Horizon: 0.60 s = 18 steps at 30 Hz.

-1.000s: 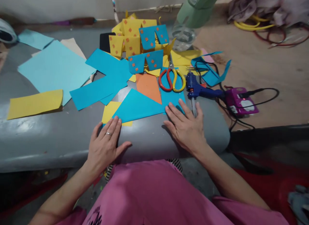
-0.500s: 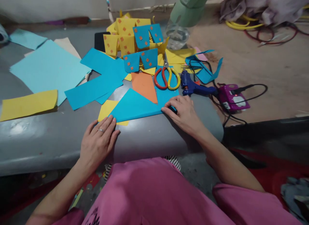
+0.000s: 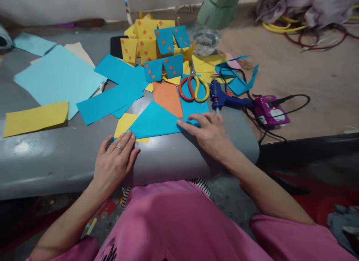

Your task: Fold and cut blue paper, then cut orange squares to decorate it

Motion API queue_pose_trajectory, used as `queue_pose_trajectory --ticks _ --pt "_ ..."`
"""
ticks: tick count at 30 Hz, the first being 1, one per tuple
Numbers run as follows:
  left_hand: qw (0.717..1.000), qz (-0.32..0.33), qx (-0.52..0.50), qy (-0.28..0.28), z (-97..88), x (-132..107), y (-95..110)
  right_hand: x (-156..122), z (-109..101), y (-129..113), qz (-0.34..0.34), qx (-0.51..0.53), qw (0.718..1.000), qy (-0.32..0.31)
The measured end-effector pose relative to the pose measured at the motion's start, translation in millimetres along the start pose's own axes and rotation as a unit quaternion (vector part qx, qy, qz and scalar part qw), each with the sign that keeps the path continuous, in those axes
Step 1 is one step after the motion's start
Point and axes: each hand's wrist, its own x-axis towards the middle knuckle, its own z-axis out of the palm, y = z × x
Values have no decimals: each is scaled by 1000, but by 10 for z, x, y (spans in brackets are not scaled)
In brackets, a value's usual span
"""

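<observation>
A folded sheet of blue paper (image 3: pixel 154 122) lies near the table's front edge, on top of a yellow piece (image 3: pixel 125 123). My left hand (image 3: pixel 114 160) rests flat on its left corner, fingers stretched out. At the right end, my right hand (image 3: pixel 209 134) touches the folded edge with its thumb, the other fingers raised and apart. Just behind are an orange paper piece (image 3: pixel 168 98) and scissors (image 3: pixel 194 88) with one red and one yellow handle. A blue glue gun (image 3: pixel 227 100) lies beyond my right hand.
Blue and yellow paper shapes with orange squares (image 3: pixel 164 68) stand at the back beside a water bottle (image 3: pixel 207 33). Light blue sheets (image 3: pixel 60 79) and a yellow strip (image 3: pixel 36 119) lie left. A purple power box (image 3: pixel 270 111) with cables sits right.
My right thumb has slid left along the folded edge of the blue paper, and the fingers of that hand have spread. My left hand stays on the left corner.
</observation>
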Motion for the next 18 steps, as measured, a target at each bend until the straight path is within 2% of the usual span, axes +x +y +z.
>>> queue_pose_trajectory --ticks 3,6,9,11,12,14,16,18 --pt "1000 3 4 8 21 -12 -8 -42 20 -29 -90 -23 996 4" --pt "1000 -14 12 11 40 -102 -153 -55 2 -46 -106 -62 992 2" --pt "998 -65 25 8 2 -237 -365 -35 -29 -63 -110 -76 991 -8" --pt "995 -92 31 14 -46 -273 -402 -17 -39 -76 -110 -77 991 -11" --pt "994 -98 32 22 -65 -256 -359 -10 -39 -83 -109 -79 991 -8" --pt "993 -91 26 63 -64 -144 -138 -3 -34 -97 -108 -82 991 1" --pt "997 -19 2 70 3 52 211 -8 -26 -107 -109 -86 990 14" --pt "996 77 -24 30 125 275 572 -19 -19 -112 -110 -87 990 20"
